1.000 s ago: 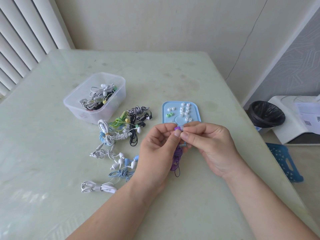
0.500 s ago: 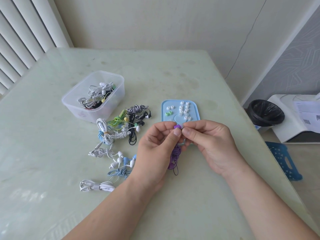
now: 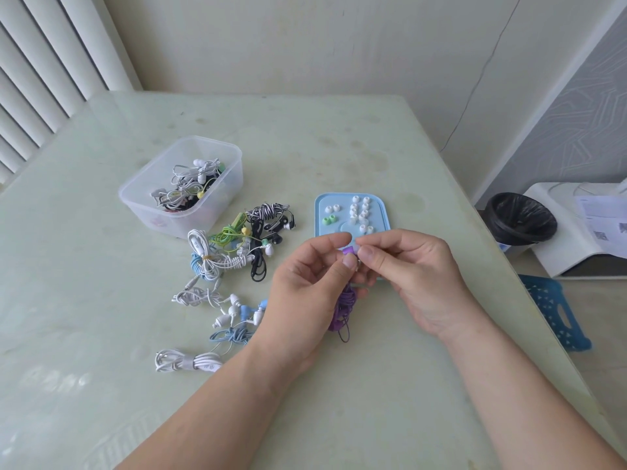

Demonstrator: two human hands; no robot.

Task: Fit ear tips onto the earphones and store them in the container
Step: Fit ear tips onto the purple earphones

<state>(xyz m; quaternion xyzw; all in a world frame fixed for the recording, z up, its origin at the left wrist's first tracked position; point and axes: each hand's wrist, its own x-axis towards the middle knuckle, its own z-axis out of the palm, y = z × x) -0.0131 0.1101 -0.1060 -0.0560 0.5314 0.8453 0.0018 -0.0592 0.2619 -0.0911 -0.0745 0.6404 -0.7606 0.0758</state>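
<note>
The left grip and the right grip pinch the purple earbud from either side and hide most of it; we cannot tell whether a tip sits on it. The near edge of the blue tray lies behind their fingers. The left grip covers part of the purple cord and of the blue earphones. The tangle in the clear container is too dense for us to count. The right edge cuts the printed sheet, its text too small to read.
</note>
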